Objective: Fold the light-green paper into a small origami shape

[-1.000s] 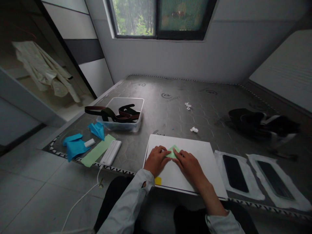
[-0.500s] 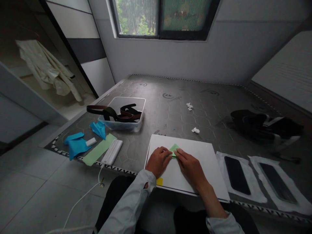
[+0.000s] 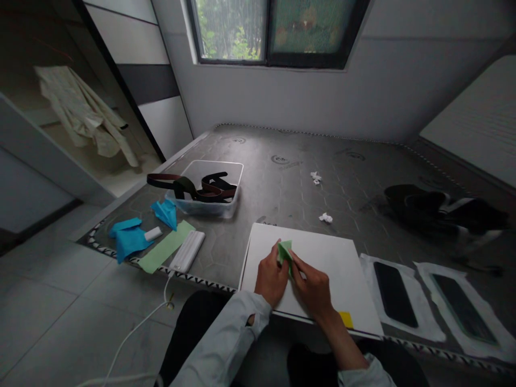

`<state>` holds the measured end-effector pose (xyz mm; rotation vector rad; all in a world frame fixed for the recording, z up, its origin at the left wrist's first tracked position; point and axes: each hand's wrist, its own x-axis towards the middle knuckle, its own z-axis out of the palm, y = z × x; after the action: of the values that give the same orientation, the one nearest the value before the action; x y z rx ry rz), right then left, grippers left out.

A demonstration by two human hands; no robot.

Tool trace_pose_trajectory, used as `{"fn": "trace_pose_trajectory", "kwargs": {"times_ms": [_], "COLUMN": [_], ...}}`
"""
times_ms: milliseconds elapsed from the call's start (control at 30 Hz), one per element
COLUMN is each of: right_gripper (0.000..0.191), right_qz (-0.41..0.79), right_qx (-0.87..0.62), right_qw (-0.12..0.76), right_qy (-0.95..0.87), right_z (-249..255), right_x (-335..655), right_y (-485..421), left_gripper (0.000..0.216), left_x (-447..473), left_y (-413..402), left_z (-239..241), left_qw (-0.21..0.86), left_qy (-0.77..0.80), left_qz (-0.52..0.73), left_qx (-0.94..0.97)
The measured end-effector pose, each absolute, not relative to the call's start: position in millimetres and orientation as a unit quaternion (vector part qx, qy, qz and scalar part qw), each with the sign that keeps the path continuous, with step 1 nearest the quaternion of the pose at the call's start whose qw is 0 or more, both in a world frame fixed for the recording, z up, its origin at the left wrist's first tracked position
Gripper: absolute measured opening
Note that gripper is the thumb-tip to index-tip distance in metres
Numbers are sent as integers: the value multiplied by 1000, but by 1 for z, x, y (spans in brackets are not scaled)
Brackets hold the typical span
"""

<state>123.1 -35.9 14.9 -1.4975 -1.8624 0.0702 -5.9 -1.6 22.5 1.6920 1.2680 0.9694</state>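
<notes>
A small folded green paper [image 3: 285,251] is lifted just above a white board [image 3: 330,263] that lies on the grey mattress edge. My left hand [image 3: 271,278] pinches the paper from the left. My right hand [image 3: 312,286] pinches it from the right, so both hands meet around it. A small yellow square [image 3: 345,319] lies on the board's near edge beside my right wrist.
To the left lie blue paper pieces [image 3: 128,239], a green paper strip [image 3: 166,253] and a white power bank [image 3: 186,251] with its cable. A clear tub [image 3: 209,188] holds belts. Two dark phones [image 3: 394,293] on white wrappers sit right; crumpled paper bits [image 3: 325,217] and a dark garment [image 3: 439,209] lie beyond.
Both hands have raised the green paper off the board and drawn closer together. The yellow square now shows near my right wrist instead of by the left.
</notes>
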Motion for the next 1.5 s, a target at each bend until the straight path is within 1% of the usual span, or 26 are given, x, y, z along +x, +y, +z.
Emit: {"fn": "trace_pose_trajectory", "kwargs": {"times_ms": [33,100,167,267,467,700,833,933,1067,1200,1300,1367,1500], "right_gripper": [36,40,45,52,60,58,53,55,59,60,52,45,44], "right_qz": [21,7,-1,5,23,27,53,69,78,121,185,214,266], "right_qx": [-568,-546,-544,-554,-561,-550,-598,-620,-649,-680,-677,-670,-657], "right_qw": [366,358,348,341,343,352,358,349,344,378,420,432,434], "right_qy": [-737,-758,-763,-759,-753,-757,-715,-699,-674,-616,-576,-564,-557], "right_z": [15,15,16,16,18,22,20,19,22,31,36,38,38], "right_x": [122,121,121,122,124,123,124,126,132,136,136,135,137], "right_y": [-36,-35,-34,-35,-38,-37,-37,-37,-36,-34,-33,-32,-30], "left_gripper": [28,28,35,52,62,61,55,59,61,49,45,44,40], "left_x": [-5,-4,-3,-3,-6,-9,-8,-8,-10,-12,-13,-12,-14], "left_y": [-4,-7,-9,-8,-6,-4,-5,-6,-4,1,4,6,9], "left_z": [22,21,17,11,6,7,5,6,9,16,21,23,22], "left_qw": [375,334,315,307,313,308,293,294,314,368,411,443,504], "left_qy": [504,495,467,422,391,385,374,383,426,461,465,460,438], "left_qz": [365,355,370,384,381,392,397,395,430,470,474,469,456], "left_qx": [687,719,739,762,777,777,786,781,731,656,624,610,588]}}
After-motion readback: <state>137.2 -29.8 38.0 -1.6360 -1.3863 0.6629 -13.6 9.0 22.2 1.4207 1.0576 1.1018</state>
